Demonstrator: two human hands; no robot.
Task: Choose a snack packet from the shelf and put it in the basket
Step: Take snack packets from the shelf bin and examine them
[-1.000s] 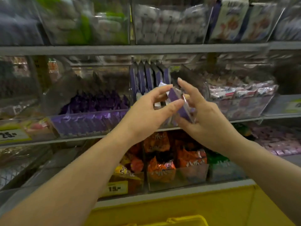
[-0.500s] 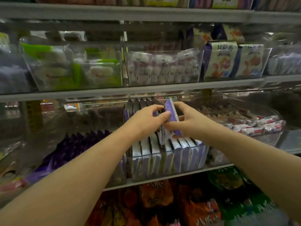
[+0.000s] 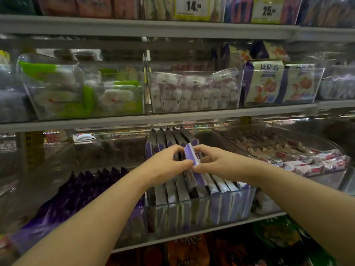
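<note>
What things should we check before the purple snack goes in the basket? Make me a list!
1. Good hold: the left hand and right hand both pinch the purple packet. Ok.
2. Packet lifted out of the clear bin: its lower end sits down among the row of packets. Not ok.
3. Only one packet pinched: the fingers hide that spot. Cannot tell.
4. No packet spilling out of the bin: ok.
5. Basket ready and within reach: it is not in view. Cannot tell.

Single head-worn view, facing forward at the shelf [image 3: 153, 120], close, slightly downward over both forearms
</note>
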